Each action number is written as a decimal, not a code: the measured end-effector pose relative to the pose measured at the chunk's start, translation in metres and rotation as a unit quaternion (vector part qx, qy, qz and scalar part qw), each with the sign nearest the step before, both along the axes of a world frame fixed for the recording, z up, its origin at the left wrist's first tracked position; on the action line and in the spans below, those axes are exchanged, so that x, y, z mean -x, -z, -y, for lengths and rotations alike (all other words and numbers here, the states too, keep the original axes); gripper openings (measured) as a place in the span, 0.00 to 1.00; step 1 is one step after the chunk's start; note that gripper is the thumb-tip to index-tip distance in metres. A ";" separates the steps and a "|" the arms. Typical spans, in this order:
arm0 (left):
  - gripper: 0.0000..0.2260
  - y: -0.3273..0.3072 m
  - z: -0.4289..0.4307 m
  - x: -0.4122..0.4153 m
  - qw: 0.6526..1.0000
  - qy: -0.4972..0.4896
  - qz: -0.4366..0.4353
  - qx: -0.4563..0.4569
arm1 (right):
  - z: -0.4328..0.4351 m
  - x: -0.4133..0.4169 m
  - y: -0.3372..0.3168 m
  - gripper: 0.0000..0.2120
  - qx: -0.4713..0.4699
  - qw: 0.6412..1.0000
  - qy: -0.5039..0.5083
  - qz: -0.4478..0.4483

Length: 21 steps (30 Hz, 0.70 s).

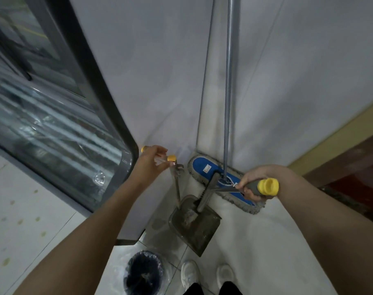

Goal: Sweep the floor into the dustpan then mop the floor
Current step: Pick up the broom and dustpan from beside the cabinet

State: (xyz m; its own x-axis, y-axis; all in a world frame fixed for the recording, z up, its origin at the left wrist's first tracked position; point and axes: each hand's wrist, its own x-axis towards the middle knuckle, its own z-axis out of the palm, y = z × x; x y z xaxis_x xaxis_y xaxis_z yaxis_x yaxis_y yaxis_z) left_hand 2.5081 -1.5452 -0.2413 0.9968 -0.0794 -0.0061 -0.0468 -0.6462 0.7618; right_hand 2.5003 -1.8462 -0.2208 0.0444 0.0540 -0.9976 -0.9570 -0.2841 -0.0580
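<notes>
Dustpan (195, 225) below-left of right hand (251, 185) (grey)

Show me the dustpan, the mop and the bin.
dustpan (204, 237): head view, on the bare grey floor of its scoop.
mop (202, 167): head view, on the blue top of its pad.
bin (138, 255): head view, on its rim.

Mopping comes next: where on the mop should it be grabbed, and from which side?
Grip the mop by its bare grey pole, well above the blue head, coming from the front. The pole stands nearly upright against the wall, so only its room-facing side is free.
</notes>
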 end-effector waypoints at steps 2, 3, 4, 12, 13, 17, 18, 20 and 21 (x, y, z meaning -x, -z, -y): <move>0.19 -0.002 -0.010 -0.012 0.994 0.051 0.001 -0.093 | -0.003 -0.003 -0.002 0.10 0.008 1.000 -0.019 0.000; 0.20 -0.002 -0.014 -0.018 0.989 0.074 -0.007 -0.129 | -0.004 -0.004 -0.004 0.10 0.011 1.000 -0.027 0.001; 0.22 -0.002 -0.016 -0.023 0.983 0.098 -0.022 -0.156 | -0.004 -0.004 -0.006 0.10 0.012 0.999 -0.032 0.002; 0.25 0.007 -0.016 -0.057 0.905 0.244 -0.119 -0.326 | -0.009 0.001 -0.017 0.11 0.032 0.997 -0.062 0.026; 0.24 0.010 -0.015 -0.058 0.896 0.258 -0.118 -0.341 | -0.009 0.003 -0.017 0.11 0.036 0.997 -0.065 0.030; 0.21 0.014 -0.012 -0.058 0.871 0.295 -0.118 -0.375 | -0.007 0.008 -0.017 0.14 0.051 0.992 -0.111 0.034; 0.21 0.014 -0.011 -0.057 0.867 0.300 -0.118 -0.381 | -0.007 0.009 -0.018 0.14 0.051 0.991 -0.119 0.033; 0.20 0.015 -0.009 -0.050 0.863 0.307 -0.103 -0.388 | -0.004 0.010 -0.019 0.15 0.051 0.991 -0.120 0.028; 0.20 0.016 -0.007 -0.046 0.863 0.306 -0.088 -0.392 | -0.002 0.010 -0.019 0.15 0.050 0.991 -0.124 0.022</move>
